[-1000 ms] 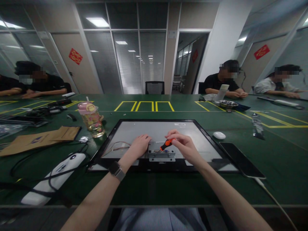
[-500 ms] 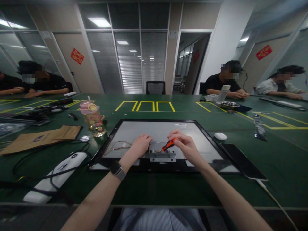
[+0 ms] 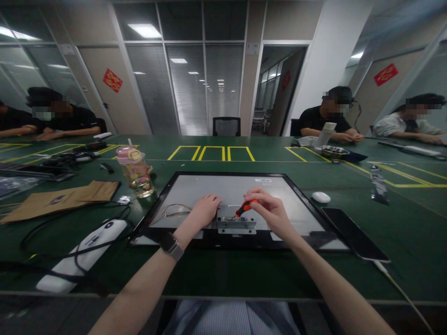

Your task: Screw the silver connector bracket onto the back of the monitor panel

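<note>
While right hand (image 3: 269,212) grips one screwdriver (image 3: 245,208), left hand (image 3: 206,210) touches one panel (image 3: 223,186)

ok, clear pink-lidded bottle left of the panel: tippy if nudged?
The clear plastic bottle with the pink lid stands upright, taller than wide, so a push near the lid would probably tip it. Its smooth wall likely slips in a grip. Fill level is unreadable, so weight is uncertain.

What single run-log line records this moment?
left hand: resting on panel | right hand: gripping orange screwdriver | tip: at metal bracket
</note>
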The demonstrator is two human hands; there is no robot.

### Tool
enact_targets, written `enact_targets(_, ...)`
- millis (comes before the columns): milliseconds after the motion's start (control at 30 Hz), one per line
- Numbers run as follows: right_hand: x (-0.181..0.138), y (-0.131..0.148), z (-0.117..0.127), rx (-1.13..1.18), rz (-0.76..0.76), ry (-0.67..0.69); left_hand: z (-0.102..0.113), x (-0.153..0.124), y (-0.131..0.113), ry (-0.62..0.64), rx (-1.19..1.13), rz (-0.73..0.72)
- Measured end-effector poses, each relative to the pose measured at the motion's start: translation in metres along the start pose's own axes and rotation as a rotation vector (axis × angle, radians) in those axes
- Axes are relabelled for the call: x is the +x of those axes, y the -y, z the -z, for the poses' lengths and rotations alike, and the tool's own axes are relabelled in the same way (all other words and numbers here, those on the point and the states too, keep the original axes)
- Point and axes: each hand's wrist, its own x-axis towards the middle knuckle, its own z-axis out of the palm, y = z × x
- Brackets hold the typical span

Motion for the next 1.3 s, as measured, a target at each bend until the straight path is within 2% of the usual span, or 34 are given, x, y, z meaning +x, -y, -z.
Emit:
enact_targets(233, -0.001, 0.003, 0.002, -0.015, -0.069, 0.072, -0.004, 0.001, 0.001, -0.028, -0.002, -0.002)
enact_targets(400, -0.002, -0.003, 0.004, 0.113, -0.084, 0.089, -0.005, 0.002, 0.002, -0.004, 0.005, 0.001)
enact_targets(567, -0.003, -0.006, 0.003, 0.167, -0.19, 0.105, -0.006, 0.001, 0.003, -0.018, 0.006, -0.006)
enact_targets(667, -0.004, -0.006, -0.004, 0.036, -0.161, 0.109, -0.007, 0.001, 0.004, -0.02, 0.002, -0.011)
enact_targets(767, -0.006, -0.007, -0.012, -0.203, -0.029, 0.124, -0.007, 0.001, 0.004, -0.023, -0.006, -0.022)
enact_targets(867, -0.009, -0.007, -0.016, -0.439, 0.117, 0.223, -0.006, 0.001, 0.003, -0.028, -0.005, -0.022)
enact_targets(933, -0.009, -0.006, -0.015, -0.615, 0.16, 0.315, -0.007, 0.001, 0.003, -0.03, 0.0, -0.017)
enact_targets(1000, -0.008, -0.005, -0.012, -0.785, 0.137, 0.416, -0.008, 0.0, 0.002, -0.032, 0.006, -0.011)
enact_targets(1100, -0.006, -0.005, -0.01, -0.907, 0.046, 0.535, -0.011, 0.001, 0.003, -0.04, 0.015, -0.007)
enact_targets(1200, -0.005, -0.007, -0.01, -0.932, -0.018, 0.572, -0.012, 0.001, 0.003, -0.04, 0.023, -0.008)
enact_targets(1300, -0.003, -0.008, -0.004, -0.851, -0.052, 0.564, -0.009, 0.001, 0.003, -0.027, 0.005, -0.008)
